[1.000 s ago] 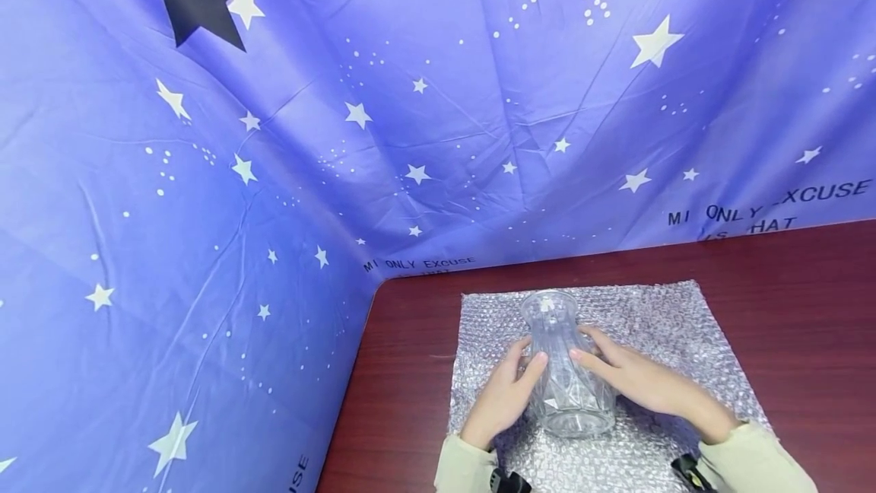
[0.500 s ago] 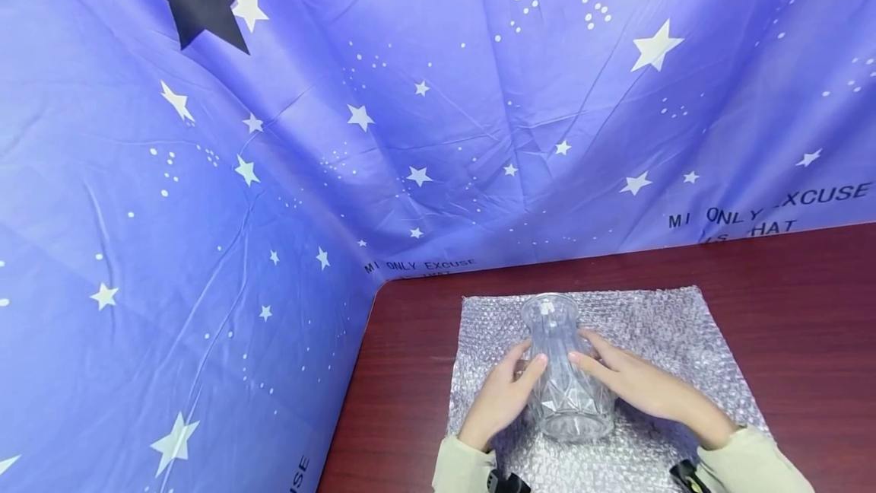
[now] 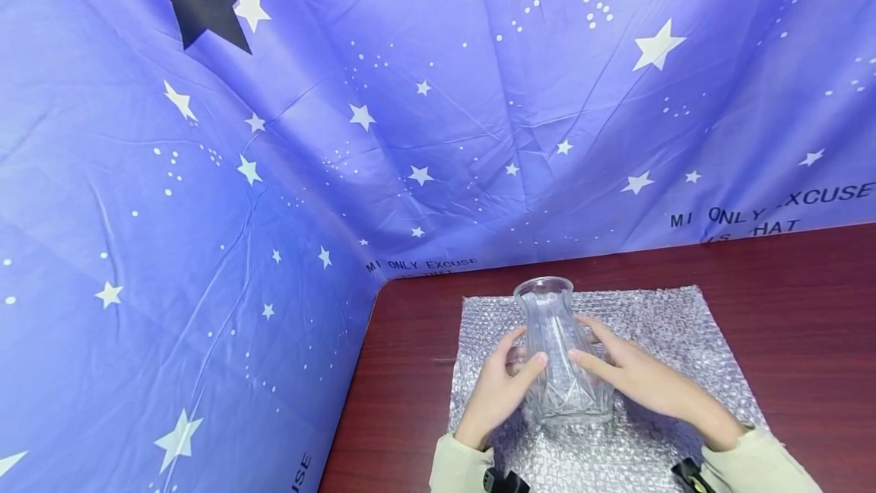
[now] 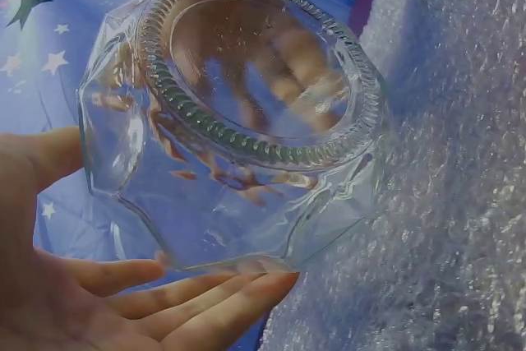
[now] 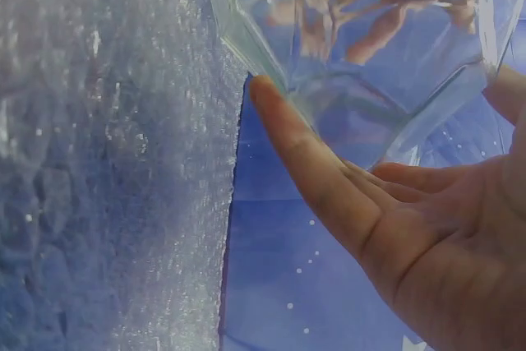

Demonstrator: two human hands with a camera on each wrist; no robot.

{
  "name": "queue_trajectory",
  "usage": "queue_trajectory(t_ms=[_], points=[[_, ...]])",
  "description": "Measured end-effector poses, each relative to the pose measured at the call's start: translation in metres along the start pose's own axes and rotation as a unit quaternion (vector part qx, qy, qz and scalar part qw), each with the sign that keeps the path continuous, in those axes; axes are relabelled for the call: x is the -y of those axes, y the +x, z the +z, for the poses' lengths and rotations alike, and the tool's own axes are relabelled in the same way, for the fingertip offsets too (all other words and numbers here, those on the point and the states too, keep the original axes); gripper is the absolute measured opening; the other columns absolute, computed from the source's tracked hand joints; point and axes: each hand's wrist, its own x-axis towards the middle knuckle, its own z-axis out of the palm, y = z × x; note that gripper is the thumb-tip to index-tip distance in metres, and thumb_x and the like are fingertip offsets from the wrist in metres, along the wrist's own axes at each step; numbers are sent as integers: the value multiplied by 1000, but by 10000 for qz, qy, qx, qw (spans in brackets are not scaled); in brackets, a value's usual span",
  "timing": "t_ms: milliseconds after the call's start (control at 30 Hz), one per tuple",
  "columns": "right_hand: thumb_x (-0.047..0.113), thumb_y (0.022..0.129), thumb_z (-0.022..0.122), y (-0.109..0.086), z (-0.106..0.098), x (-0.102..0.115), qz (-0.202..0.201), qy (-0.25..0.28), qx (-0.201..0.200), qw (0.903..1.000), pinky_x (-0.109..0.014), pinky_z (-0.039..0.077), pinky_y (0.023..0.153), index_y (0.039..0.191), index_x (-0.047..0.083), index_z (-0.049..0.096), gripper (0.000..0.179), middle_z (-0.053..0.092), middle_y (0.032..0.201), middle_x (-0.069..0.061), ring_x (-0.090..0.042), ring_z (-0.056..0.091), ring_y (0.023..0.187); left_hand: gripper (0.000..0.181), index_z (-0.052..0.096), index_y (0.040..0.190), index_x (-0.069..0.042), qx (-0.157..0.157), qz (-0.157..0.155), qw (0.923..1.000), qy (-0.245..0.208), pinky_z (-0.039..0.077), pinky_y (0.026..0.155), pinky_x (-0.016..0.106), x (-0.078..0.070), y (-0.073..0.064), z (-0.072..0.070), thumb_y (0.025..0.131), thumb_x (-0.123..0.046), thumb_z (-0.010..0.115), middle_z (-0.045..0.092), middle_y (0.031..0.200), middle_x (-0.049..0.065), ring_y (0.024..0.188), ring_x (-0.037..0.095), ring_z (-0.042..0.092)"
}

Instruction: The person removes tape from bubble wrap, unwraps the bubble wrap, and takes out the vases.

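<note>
Between the fingers (image 4: 230, 306) of the left hand (image 3: 493, 392) and those of the right hand (image 3: 646, 379): a clear glass vase (image 3: 568, 383), faceted below, narrower at the neck. Both sets of fingers are spread about as wide as its body and hold it from either side, thumbs on the near face, other fingers round the flanks. Vase leans, its mouth beyond the fingertips, away from the person; ribbed underside turned toward the left wrist, so not lying flat. Whether an edge touches down, cannot tell. Below the fingers and spreading past them to the right, a sheet of bubble wrap (image 3: 674, 333) on a dark red counter (image 3: 404, 348). Behind the wrists, pale sleeves (image 3: 457, 465). Well beyond the fingers, a blue star-printed cloth (image 3: 465, 112).
</note>
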Motion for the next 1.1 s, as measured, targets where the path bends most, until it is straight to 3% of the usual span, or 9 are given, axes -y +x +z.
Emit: queue_trajectory(t_ms=[167,400,800,1100], points=[[42,102,53,-2,2,2,-118,-54,-249,9996,-61,53,82,159,10,16,76,36,149,-35,-30,67,100,67,37,152,-14,155,15,9997,-190,53,85,25,-3,-2,-4,96,-38,64,55,136,15,109,17,63],[44,97,61,0,7,9,-85,-49,-506,9987,-37,58,71,157,6,25,80,38,152,-27,-23,66,96,73,32,154,-17,164,122,9984,-521,53,88,26,-2,-3,-10,94,-33,68,49,139,13,115,19,60],[44,90,70,0,13,28,-398,133,-821,9957,-46,59,82,156,4,26,89,34,153,-29,-39,65,109,74,42,150,-15,-373,654,9924,-970,54,92,31,-11,-5,-21,85,-23,78,56,133,10,112,23,63],[45,85,75,9,20,39,-611,-20,-1016,9929,-48,59,82,151,-5,33,92,42,148,-30,-37,66,106,70,45,146,-18,-524,934,9861,-1274,56,90,33,-10,-10,-33,85,-16,79,55,134,11,115,25,62]])
